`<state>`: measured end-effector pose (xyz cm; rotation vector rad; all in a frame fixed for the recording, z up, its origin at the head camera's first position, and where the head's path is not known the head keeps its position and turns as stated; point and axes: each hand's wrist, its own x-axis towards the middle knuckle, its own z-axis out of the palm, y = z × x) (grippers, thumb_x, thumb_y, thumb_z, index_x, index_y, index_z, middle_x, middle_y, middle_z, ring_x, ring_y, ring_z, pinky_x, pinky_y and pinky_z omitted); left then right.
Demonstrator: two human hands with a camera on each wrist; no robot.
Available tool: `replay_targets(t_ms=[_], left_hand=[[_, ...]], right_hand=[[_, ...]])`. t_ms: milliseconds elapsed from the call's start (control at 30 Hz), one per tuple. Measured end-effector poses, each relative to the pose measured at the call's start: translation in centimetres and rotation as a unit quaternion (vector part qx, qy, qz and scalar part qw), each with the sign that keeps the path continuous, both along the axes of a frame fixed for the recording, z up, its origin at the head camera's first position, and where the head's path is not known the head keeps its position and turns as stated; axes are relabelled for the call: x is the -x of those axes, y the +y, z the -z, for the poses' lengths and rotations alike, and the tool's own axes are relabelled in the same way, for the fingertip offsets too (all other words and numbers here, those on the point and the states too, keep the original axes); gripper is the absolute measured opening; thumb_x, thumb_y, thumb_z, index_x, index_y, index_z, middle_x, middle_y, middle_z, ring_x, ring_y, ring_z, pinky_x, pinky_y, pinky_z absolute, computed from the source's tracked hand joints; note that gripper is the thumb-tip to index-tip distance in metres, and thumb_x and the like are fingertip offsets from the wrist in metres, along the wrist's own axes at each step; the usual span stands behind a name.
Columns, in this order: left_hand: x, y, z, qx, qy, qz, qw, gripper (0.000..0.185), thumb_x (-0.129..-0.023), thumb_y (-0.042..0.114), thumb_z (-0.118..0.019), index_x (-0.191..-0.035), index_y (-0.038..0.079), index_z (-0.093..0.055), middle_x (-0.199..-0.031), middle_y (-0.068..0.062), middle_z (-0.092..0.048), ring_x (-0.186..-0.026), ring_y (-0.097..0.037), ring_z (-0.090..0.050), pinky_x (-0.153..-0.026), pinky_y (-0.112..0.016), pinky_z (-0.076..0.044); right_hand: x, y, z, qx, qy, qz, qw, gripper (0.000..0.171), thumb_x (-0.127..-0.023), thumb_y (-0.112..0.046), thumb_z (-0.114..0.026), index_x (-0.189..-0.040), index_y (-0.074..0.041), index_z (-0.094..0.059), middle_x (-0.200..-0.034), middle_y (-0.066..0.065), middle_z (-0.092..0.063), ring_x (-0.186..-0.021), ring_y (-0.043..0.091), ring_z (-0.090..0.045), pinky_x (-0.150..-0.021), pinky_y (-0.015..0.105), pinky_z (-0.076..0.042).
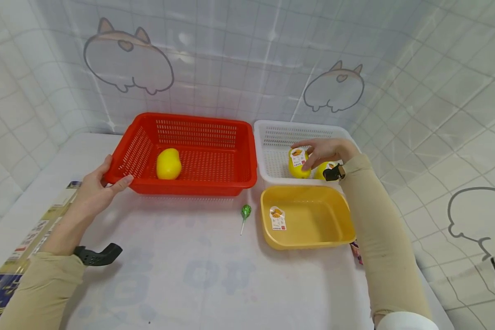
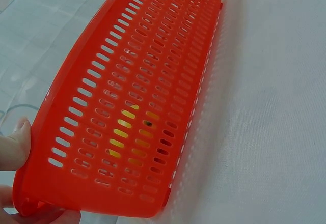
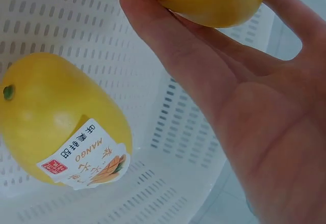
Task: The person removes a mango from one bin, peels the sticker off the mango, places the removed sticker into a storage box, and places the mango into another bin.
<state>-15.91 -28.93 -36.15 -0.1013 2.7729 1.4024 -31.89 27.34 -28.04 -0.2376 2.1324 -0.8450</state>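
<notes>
My left hand (image 1: 96, 190) grips the front left corner of a red basket (image 1: 198, 184), thumb over its rim. One yellow mango (image 1: 168, 164) lies inside, and in the left wrist view yellow shows through the slots of the basket wall (image 2: 135, 76). Over at the right, my right hand (image 1: 327, 150) holds a labelled mango (image 1: 298, 170) between thumb and fingers, in or just above a white basket (image 1: 274, 172). A second labelled mango (image 3: 56, 109) lies in that basket under the hand, partly hidden in the head view.
In front of the white basket stands a yellow basin (image 1: 309, 243) with a mango label (image 1: 277, 218) inside it. A green lollipop (image 1: 245, 211) lies left of the basin. A purple wrapper (image 1: 356, 252) peeks out beside the right sleeve. A patterned strip (image 1: 37, 238) runs along the left edge.
</notes>
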Motion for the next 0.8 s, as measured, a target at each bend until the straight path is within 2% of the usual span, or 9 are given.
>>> replay_targets(t_ms=[200, 467, 800], left_hand=[[0.1, -0.1, 0.1, -0.001, -0.001, -0.001, 1.0, 0.091, -0.1, 0.049, -0.052, -0.158, 0.016, 0.01, -0.167, -0.015, 0.004, -0.148, -0.05, -0.015, -0.108, -0.065, -0.035], [0.1, 0.0, 0.3, 0.012, 0.0, 0.0, 0.9999, 0.091, -0.1, 0.049, -0.053, -0.158, 0.017, 0.009, -0.168, -0.016, 0.0, -0.146, -0.049, -0.021, -0.105, -0.057, -0.045], [0.1, -0.1, 0.6, 0.001, 0.007, 0.0, 1.0, 0.091, -0.1, 0.048, -0.052, -0.158, 0.016, 0.01, -0.167, -0.014, 0.004, -0.148, -0.049, -0.015, -0.108, -0.063, -0.036]], right_hand=[[-0.3, 0.0, 0.1, 0.015, 0.02, 0.001, 1.0, 0.093, -0.085, -0.01, -0.08, -0.158, -0.022, -0.025, -0.164, 0.023, -0.008, -0.127, 0.033, -0.053, -0.11, 0.05, -0.045], [-1.3, 0.0, -0.1, 0.023, 0.056, 0.014, 0.998, 0.095, -0.083, -0.013, -0.082, -0.158, -0.023, -0.026, -0.164, 0.027, -0.004, -0.138, 0.04, -0.044, -0.111, 0.057, -0.041], [-2.5, 0.0, 0.1, 0.031, 0.102, 0.035, 0.994, 0.094, -0.08, -0.017, -0.086, -0.156, -0.027, -0.031, -0.162, 0.024, -0.014, -0.135, 0.039, -0.046, -0.109, 0.058, -0.043]])
